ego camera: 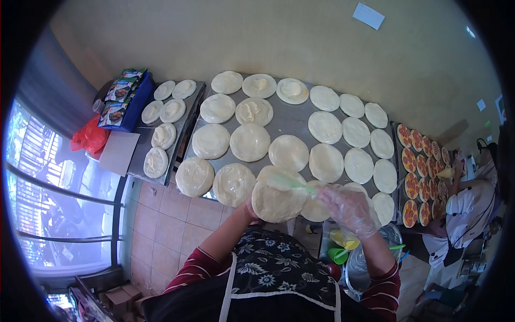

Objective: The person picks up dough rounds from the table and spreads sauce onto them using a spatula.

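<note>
My left hand (250,209) holds a round pizza base (279,205) from its left edge, raised in front of the metal table (289,116). My right hand (348,211), in a clear plastic glove, grips a green-handled spatula (295,184). Its pale blade is blurred and lies over the upper part of the held base; I cannot tell if it touches. Several other round bases cover the table in rows. Dollops of pale cream sit on some, such as the base (254,112) near the upper left. Others have a smooth, pale surface, like the base (325,126) to the right.
A steel bowl (354,265), a green cup (337,255) and a yellow container (344,239) stand by my right forearm. Left, a second table (139,161) bears more bases and a blue crate (141,104) of packets. A co-worker (470,205) is beside topped pizzas (421,165).
</note>
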{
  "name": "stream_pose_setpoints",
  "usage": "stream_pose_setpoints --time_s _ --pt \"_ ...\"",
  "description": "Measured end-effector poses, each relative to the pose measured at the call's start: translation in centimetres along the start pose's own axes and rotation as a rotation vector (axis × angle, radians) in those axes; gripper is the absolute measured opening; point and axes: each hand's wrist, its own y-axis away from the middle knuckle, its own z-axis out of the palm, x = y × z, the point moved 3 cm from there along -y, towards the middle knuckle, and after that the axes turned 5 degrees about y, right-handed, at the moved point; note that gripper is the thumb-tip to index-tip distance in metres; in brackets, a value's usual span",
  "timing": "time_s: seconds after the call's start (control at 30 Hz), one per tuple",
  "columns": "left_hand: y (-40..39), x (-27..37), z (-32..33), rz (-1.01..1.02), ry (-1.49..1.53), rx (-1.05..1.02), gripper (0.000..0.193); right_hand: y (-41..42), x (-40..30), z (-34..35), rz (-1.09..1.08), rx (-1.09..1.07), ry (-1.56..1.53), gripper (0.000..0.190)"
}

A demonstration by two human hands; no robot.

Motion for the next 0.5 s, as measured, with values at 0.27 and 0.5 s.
stream_pose_setpoints --time_s 0.27,0.5 --pt "0.1 0.0 -0.3 0.12 0.925 0.003 0.057 0.6 2.1 0.4 0.155 -0.052 0.035 0.016" --pt "0.0 0.0 0.5 0.118 1.074 0.103 0.055 4.3 3.2 3.0 0.357 -0.062 -0.049 0.018"
